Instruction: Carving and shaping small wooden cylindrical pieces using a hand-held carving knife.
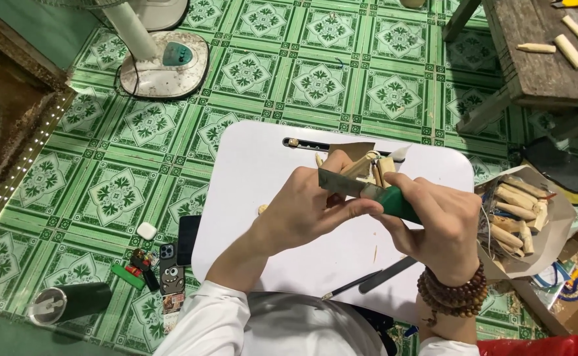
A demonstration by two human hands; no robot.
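My right hand (444,227) grips a knife by its green handle (398,203), the flat metal blade (340,182) pointing left. My left hand (305,207) holds a small pale wooden piece (368,168) against the blade, thumb pressed along the blade's lower edge. Both hands hover above a white lap table (269,171). A brown bead bracelet (452,290) circles my right wrist.
On the white table lie a dark pencil-like tool (351,285) and a flat metal file (388,274). To the right, a paper bag (533,217) holds several wooden sticks. A wooden bench (539,66) carries more sticks. Phones (170,267), a black tumbler (71,303) and a fan base (164,62) sit on the green tiled floor.
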